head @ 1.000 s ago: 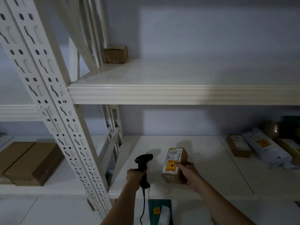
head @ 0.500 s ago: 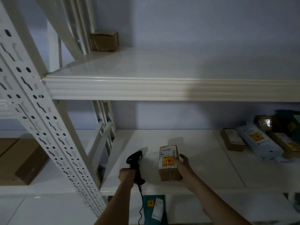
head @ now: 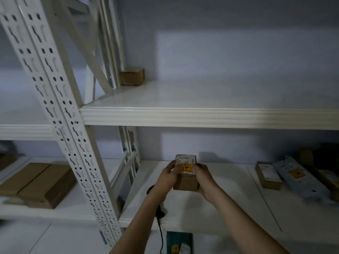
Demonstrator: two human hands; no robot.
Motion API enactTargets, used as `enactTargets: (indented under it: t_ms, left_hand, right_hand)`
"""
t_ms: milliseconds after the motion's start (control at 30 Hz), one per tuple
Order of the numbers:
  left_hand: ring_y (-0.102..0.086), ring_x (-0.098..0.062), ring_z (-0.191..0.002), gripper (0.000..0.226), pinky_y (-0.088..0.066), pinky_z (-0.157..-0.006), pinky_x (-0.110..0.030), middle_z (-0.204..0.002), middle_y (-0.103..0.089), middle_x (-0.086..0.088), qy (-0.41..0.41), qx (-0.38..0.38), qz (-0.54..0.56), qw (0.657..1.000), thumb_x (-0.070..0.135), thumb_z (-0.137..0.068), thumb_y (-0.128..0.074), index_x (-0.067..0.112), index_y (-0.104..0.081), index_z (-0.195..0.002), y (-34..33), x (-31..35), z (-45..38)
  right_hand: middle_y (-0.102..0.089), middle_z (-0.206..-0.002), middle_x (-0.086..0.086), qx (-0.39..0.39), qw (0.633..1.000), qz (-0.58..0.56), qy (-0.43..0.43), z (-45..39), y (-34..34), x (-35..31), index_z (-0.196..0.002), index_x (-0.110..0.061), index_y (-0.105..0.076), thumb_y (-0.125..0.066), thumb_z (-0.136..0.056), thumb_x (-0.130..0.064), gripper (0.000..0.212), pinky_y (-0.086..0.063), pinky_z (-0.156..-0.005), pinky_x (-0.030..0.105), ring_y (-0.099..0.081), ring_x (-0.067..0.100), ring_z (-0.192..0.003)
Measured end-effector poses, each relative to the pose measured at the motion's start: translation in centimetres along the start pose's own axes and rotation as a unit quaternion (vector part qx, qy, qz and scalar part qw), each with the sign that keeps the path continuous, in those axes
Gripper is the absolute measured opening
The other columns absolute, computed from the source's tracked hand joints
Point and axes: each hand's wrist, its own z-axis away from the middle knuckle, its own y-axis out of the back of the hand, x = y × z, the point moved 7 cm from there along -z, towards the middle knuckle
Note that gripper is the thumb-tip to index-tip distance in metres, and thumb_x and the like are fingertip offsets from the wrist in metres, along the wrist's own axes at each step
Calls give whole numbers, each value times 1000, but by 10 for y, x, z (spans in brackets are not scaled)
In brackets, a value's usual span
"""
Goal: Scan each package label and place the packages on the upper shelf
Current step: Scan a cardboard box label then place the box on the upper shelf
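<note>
1. Scanner [head: 159, 211]: lies on the lower shelf [head: 229, 195], under the left forearm.
2. Left hand [head: 167, 176]: closed on the box's left side.
3. Box [head: 186, 174]: above the lower shelf, label up; lift level onto the upper shelf [head: 201, 116].
4. Right hand [head: 205, 178]: closed on its right side.

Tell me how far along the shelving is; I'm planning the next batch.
Done: one small box sits on the upper shelf. In hand: left hand and right hand grip a labelled package. Left: several packages lie on the lower shelf.
</note>
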Motion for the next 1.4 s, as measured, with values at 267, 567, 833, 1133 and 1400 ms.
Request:
enactTargets:
  t_ms: [267, 567, 833, 1133, 1400]
  left_hand:
    - [-67, 3, -100, 46, -55, -78, -17, -108, -71, 22, -80, -69, -110, 988, 55, -75, -74, 52, -53, -115, 27, 76, 67]
    - [-62, 12, -100, 55, -47, -76, -1, -113, -70, 20, -177, -96, -246, 948, 31, -79, -80, 33, -58, -129, 73, 149, 133]
    - [-65, 7, -101, 42, -51, -79, -7, -112, -71, 18, -246, -60, -163, 954, 31, -84, -75, 34, -63, -124, 121, 200, 182]
    - [-58, -2, -120, 62, -47, -106, -27, -132, -61, 8, -323, 1, -94, 942, 20, -82, -79, 26, -55, -138, 149, 245, 199]
    - [-62, 4, -108, 47, -49, -98, -17, -120, -70, 6, -368, 46, -123, 920, 16, -86, -74, 25, -60, -130, 145, 278, 164]
  right_hand:
    - [-64, -135, 0, -177, 975, 101, 83, 78, -32, -68, -151, -25, -36, -53, -98, -52, 62, -46, -109, 37, -63, 16, -120]
    - [-65, -131, -20, -219, 900, 309, 216, 157, -44, -109, -142, -39, -51, -84, -79, -34, 70, -40, -116, 37, -54, 1, -128]
    - [-69, -126, -18, -164, 901, 264, 304, 232, -86, -153, -131, -33, -64, -76, -88, -32, 44, -43, -113, 35, -60, 0, -122]
    - [-66, -129, -21, -65, 873, 209, 436, 275, -109, -191, -140, -34, -55, -73, -90, -14, 56, -47, -106, 25, -59, -2, -122]
    - [-67, -131, -5, -6, 863, 213, 458, 247, -116, -233, -140, -22, -54, -72, -89, -7, 55, -47, -110, 43, -62, 13, -122]
